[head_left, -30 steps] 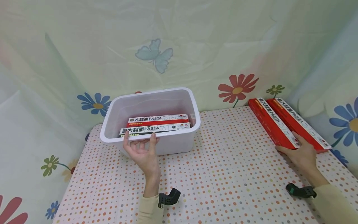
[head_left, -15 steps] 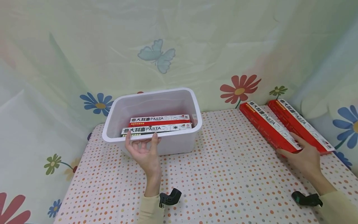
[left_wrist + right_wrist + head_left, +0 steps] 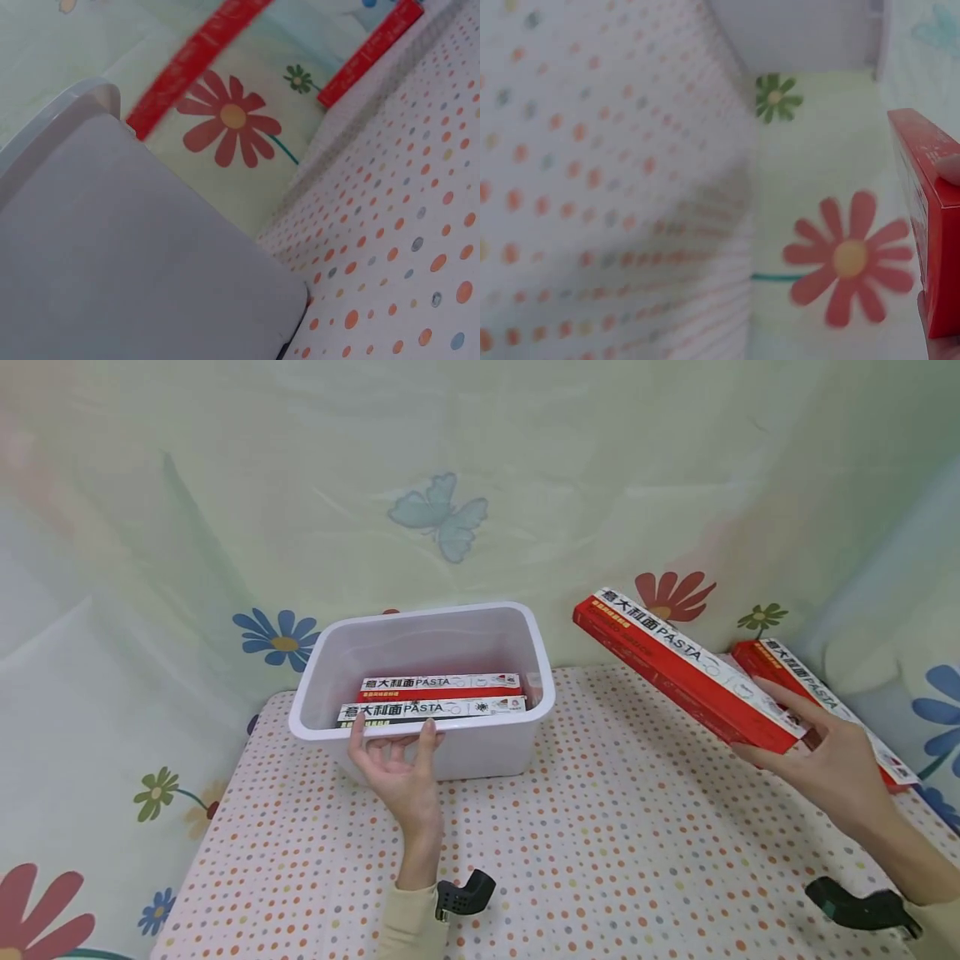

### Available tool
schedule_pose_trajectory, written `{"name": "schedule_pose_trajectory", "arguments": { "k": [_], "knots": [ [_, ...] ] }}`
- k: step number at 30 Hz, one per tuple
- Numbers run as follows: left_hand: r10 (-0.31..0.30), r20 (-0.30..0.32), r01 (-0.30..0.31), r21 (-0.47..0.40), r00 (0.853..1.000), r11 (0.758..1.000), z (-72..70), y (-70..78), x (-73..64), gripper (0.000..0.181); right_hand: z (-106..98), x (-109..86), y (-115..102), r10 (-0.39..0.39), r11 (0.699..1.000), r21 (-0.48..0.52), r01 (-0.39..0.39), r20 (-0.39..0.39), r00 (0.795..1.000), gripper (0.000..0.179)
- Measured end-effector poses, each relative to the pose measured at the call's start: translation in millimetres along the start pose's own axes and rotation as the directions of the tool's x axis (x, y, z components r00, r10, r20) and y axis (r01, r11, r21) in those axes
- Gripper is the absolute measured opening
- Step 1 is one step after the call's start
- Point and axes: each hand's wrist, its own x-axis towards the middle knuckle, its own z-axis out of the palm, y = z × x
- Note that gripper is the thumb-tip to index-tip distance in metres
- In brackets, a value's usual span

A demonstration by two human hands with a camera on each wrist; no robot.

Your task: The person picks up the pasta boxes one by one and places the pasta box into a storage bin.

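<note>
In the head view my right hand grips the near end of a red and white pasta box, which is raised off the table with its far end tilted up to the left. The right wrist view shows the same pasta box at its right edge, a fingertip on its red face. My left hand holds the front rim of a white plastic bin, fingers under the lip. Inside that bin lie a red pasta box and, nearer me, a black and white pasta box.
Another red pasta box lies on the dotted tablecloth at the right, partly hidden by my right hand. A flowered curtain hangs behind the table and along both sides.
My right hand has slid the left one of the two red pasta boxes away from its neighbour and lifted it up and leftward. My left hand stays on the bin's rim.
</note>
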Motion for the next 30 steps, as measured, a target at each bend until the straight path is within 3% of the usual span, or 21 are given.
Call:
{"name": "schedule_pose_trajectory", "arguments": {
  "k": [6,10,13,18,24,30],
  "knots": [
    [-0.001,0.015,0.001,0.001,1.0,1.0,-0.4,-1.4,-2.2,0.091,11,26.2,-46,-0.149,0.986,0.094,0.141,0.078,0.986,0.084],
    [0.001,0.034,-0.002,0.011,0.999,1.0,0.1,-3.3,-2.9,0.091,25,49.6,-80,-0.243,0.968,0.103,0.23,0.134,0.961,0.086],
    [0.007,0.051,-0.008,0.021,0.999,1.0,0.5,-4.6,-2.7,0.091,38,67.7,-105,-0.302,0.952,0.111,0.285,0.21,0.93,0.086],
    [0.021,0.062,-0.023,0.034,0.998,0.999,-0.3,-5.5,-2.5,0.09,65,94.3,-141,-0.397,0.918,0.172,0.358,0.351,0.848,0.082],
    [0.02,0.065,-0.024,0.058,0.998,0.998,-2.6,-5.3,-2.8,0.091,96,116.0,-169,-0.422,0.906,0.225,0.357,0.497,0.758,0.076],
    [0.02,0.04,-0.021,0.037,0.999,0.999,-4.0,-5.6,-2.2,0.092,123,128.6,-181,-0.504,0.861,0.288,0.42,0.598,0.624,0.072]
  ]
}}
